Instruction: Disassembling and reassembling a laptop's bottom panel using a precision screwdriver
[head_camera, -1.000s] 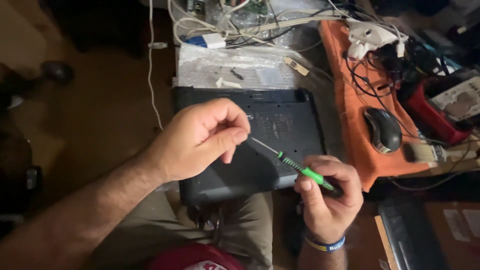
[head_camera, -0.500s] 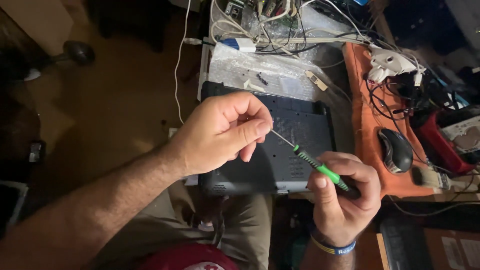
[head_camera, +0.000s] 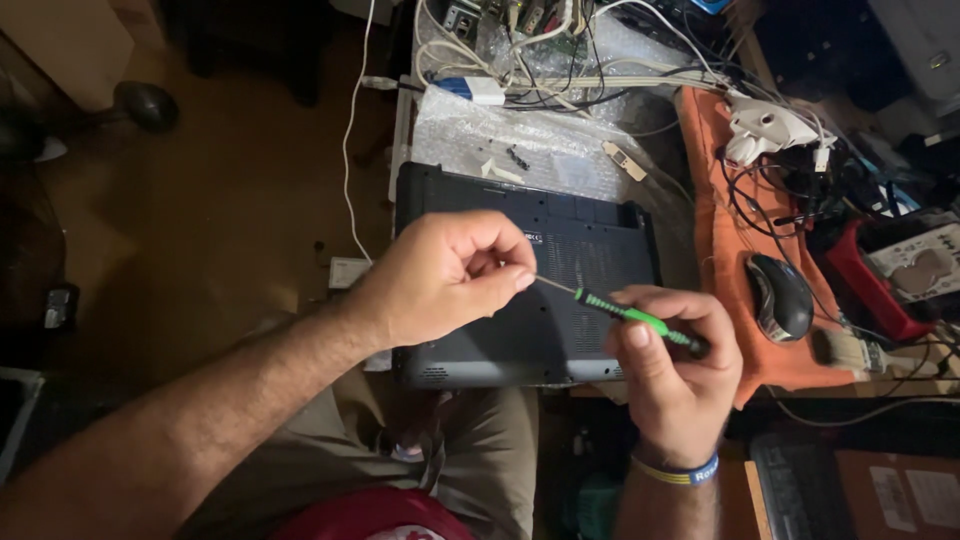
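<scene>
Black mouse (head_camera: 781, 296) on orange cloth (head_camera: 718, 180); bubble wrap (head_camera: 540, 140), tangled cables (head_camera: 570, 50) beyond; white cord (head_camera: 352, 130) over floor.

Screwdriver (head_camera: 640, 320): handle showing bright green with black bands, shaft gleaming silver. Laptop (head_camera: 590, 250): underside showing matt black. Cloth (head_camera: 725, 250) along the counter's right edge: glowing orange. Mouse (head_camera: 782, 296) lying on it: black. Wristband (head_camera: 680, 470): showing blue and yellow. Bubble wrap (head_camera: 540, 140) at the far edge: shining clear, dimpled.
</scene>
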